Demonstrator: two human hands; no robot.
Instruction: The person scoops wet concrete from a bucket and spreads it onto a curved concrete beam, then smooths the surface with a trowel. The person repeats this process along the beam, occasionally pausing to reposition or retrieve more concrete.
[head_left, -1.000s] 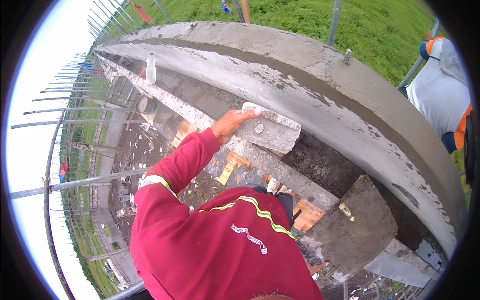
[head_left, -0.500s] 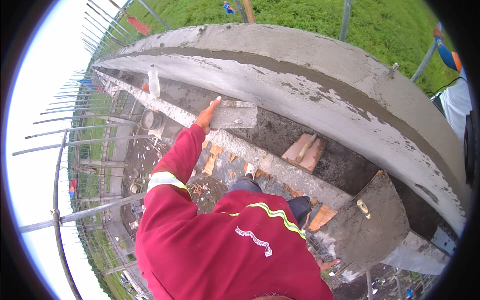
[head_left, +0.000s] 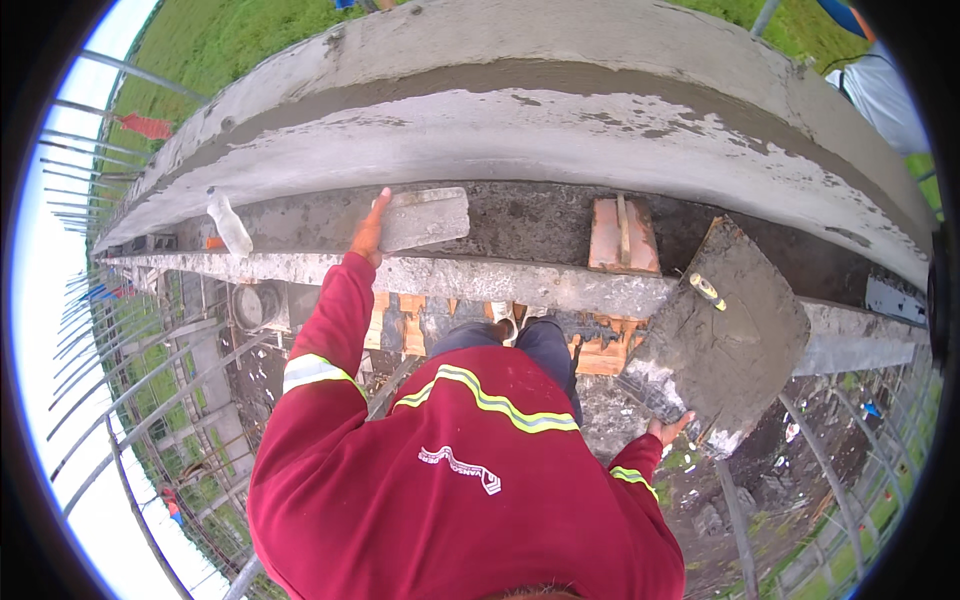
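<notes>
My left hand (head_left: 369, 232) is closed on the left end of a grey, rectangular, cement-coated block (head_left: 425, 219), whose underside is hidden. It is held over the near ledge and the dark channel. At lower right, my right hand (head_left: 671, 429) touches the near corner of a board spread with wet mortar (head_left: 757, 340), its visible fingers stretched out. A yellow-handled tool (head_left: 708, 291) lies on that mortar, its blade not visible. Between the block and the board, a reddish hand float (head_left: 622, 236) with a wooden grip rests across the channel.
A curved, partly plastered wall (head_left: 470, 135) runs along the far side. The concrete ledge (head_left: 520, 285) crosses in front of me. A plastic bottle (head_left: 229, 224) leans at left, above a round bucket (head_left: 257, 304). Scaffold poles (head_left: 742, 530) stand below; a co-worker in white (head_left: 880, 100) is at far right.
My view has turned, so the ledge now runs nearly level across it. More of my right forearm shows. My left hand keeps its hold on the block.
</notes>
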